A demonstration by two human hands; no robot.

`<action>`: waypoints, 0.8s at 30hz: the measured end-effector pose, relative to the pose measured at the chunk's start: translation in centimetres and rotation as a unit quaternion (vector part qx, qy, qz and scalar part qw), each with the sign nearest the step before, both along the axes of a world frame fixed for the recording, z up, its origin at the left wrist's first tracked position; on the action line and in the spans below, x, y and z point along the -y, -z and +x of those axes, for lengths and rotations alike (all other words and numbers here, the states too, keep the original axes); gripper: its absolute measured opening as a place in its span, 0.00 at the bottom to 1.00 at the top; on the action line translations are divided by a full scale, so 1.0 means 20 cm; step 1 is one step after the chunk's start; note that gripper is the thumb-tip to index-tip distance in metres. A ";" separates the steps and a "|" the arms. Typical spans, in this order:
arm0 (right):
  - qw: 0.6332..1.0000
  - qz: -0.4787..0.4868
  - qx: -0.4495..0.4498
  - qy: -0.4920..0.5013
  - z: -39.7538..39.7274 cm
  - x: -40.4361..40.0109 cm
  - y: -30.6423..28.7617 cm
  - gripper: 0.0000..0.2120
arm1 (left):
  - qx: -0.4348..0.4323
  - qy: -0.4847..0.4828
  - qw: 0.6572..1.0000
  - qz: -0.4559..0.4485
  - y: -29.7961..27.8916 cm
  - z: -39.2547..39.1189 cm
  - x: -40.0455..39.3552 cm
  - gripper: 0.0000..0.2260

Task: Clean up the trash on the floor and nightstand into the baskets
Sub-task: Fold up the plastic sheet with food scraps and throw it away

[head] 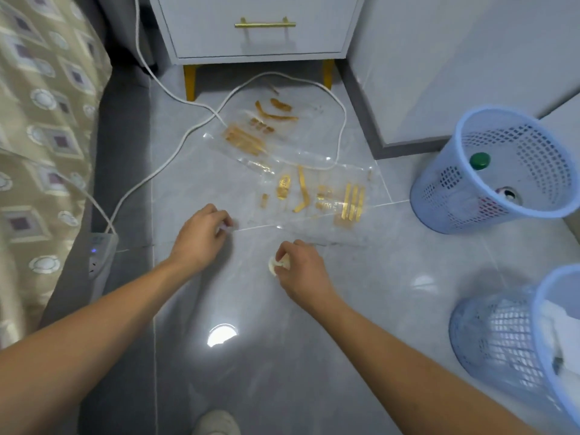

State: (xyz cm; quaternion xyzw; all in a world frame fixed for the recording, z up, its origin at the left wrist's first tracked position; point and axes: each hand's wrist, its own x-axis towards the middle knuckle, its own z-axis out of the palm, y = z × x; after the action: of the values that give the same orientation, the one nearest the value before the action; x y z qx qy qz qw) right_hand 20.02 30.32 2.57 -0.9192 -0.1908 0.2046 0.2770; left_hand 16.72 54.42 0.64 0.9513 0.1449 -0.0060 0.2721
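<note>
Clear wrapper (282,171) corner pinched in left grip (201,237), right grip (301,265) closed on white wad (276,265)

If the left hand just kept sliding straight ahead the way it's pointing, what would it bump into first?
Probably the clear plastic wrapper with gold print lying flat just beyond the left hand, whose fingertips seem already at its near edge.

The grey tiled floor (282,356) carries two clear plastic wrappers with gold print: one (251,142) lies near the nightstand (251,26), the other (323,199) just in front of it. A white cable (175,152) loops across the tiles to a power strip (100,252) beside the bed. Two blue mesh baskets (496,171) (518,337) stand on the right.
</note>
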 end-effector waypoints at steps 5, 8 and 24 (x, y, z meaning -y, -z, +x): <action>0.993 0.049 0.059 0.090 0.14 0.33 -0.32 0.06 | 0.099 0.084 0.989 -0.066 -0.31 0.20 0.41 0.07; 0.981 0.052 0.121 0.141 0.21 0.60 -0.55 0.07 | 0.131 0.159 0.973 -0.105 -0.53 0.34 0.71 0.06; 0.918 -0.070 0.135 0.365 -0.22 2.07 -1.14 0.07 | 0.091 0.459 0.879 -0.093 -1.13 0.34 2.32 0.21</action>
State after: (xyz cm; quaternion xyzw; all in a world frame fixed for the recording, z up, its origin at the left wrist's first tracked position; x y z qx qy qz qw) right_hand 15.59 -11.14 25.44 -0.9609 0.1374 -0.0240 0.2393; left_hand 23.58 7.99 23.15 0.8778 -0.3346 -0.0571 0.3380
